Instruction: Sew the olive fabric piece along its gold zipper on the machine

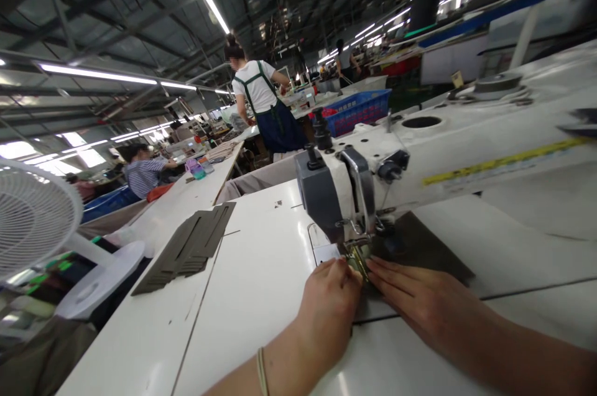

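Note:
A white sewing machine with a grey head (321, 197) stands over the table. Below its needle area, a strip with gold teeth that looks like a zipper (359, 259) lies on dark grey-brown fabric (431, 250). My left hand (331, 303) is closed at the zipper's left side, fingers curled and pinching its edge. What lies under those fingers is partly hidden. My right hand (420, 296) rests with fingers stretched out flat, fingertips on the fabric at the zipper's right side. The fabric spreads to the right beneath the machine arm.
Stacked dark fabric pieces (191, 247) lie on the white table (252, 271) at left. A white fan (37, 222) stands beyond the table's left edge. Yellow measuring tape (504, 160) runs along the machine arm. Behind are a blue crate (359, 111) and a standing person (261, 97).

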Available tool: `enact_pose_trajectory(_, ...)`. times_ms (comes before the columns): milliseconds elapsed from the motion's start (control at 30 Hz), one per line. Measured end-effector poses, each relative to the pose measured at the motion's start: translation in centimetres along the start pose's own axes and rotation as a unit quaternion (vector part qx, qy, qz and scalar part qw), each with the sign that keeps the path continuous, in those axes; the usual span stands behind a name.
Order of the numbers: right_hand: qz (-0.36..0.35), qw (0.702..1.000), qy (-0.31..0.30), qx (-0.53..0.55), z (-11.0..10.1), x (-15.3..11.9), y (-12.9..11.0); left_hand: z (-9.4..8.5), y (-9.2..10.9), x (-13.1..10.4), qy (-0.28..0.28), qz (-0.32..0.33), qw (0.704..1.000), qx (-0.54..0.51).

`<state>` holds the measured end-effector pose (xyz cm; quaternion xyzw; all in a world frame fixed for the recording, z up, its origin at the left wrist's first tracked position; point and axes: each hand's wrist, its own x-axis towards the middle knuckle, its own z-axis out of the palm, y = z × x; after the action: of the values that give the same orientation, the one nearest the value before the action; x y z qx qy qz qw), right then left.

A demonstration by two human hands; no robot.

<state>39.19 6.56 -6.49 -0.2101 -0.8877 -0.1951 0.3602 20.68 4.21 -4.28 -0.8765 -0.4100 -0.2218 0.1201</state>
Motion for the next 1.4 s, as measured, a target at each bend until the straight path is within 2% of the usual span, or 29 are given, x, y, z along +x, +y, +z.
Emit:
enact_pose_trajectory(200, 0.009, 1.000, -0.015, 0.018, 0.7, 0.2, 0.6, 0.3, -0.6, 0.0, -0.031, -0.028, 0.998, -0.038)
enact_pose_trajectory(333, 0.009, 1.000, -0.017, 0.021, 0.5, 1.0, 0.8, 0.1, -0.6, -0.5, -0.051, -0.089, 0.986, -0.129)
enact_pose_trajectory(467, 0.028, 0.999, -0.019, 0.034, 0.2, 1.8, 0.9, 0.0, -0.7, -0.5, -0.061, -0.109, 0.975, -0.182)
enact_pose_trajectory(700, 0.063, 0.991, -0.072, 0.097, 0.7, 2.0, 1.4, 0.4, -1.4, -0.4, -0.069, -0.106, 0.975, -0.183)
enact_pose_trajectory(933, 0.094, 0.983, -0.094, 0.125, 1.2, 2.2, 1.8, 0.9, -1.7, -0.3, -0.066, -0.124, 0.977, -0.159)
enact_pose_trajectory(1200, 0.074, 0.989, -0.060, 0.114, 1.3, 2.2, 1.8, 0.8, -1.7, 0.0, -0.072, -0.128, 0.980, -0.136)
enact_pose_trajectory(1400, 0.078, 0.988, -0.069, 0.112, 1.5, 1.9, 2.3, 0.8, -2.2, 0.2, -0.064, -0.099, 0.985, -0.128)
